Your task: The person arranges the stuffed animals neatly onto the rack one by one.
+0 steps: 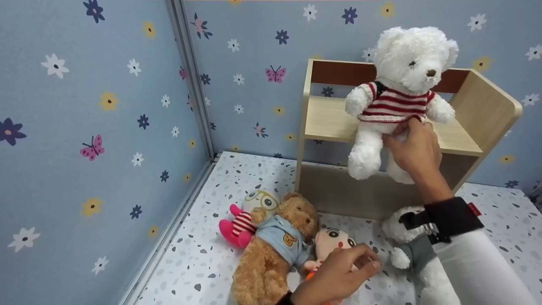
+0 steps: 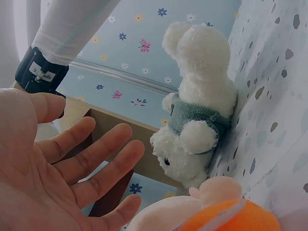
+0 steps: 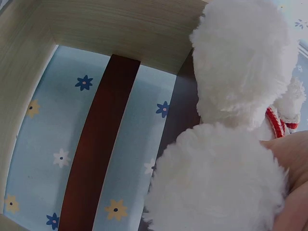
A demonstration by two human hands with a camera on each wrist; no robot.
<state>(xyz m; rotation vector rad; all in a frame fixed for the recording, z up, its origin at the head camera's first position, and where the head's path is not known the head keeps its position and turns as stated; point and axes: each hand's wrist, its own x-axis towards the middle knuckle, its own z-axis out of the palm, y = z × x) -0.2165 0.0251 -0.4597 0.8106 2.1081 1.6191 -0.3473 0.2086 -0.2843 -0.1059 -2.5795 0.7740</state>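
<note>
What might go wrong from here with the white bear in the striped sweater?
Only the right hand holds the white teddy bear, low on its body, so its head might tip. Its dangling legs could snag on the wooden shelf. If it slips, the left hand, down by the doll, may not catch it.

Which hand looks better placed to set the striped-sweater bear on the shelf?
The right hand, probably: it grips the striped-sweater bear low on its body, up by the shelf. The left hand holds nothing and is lower, near the orange-clad doll.
</note>
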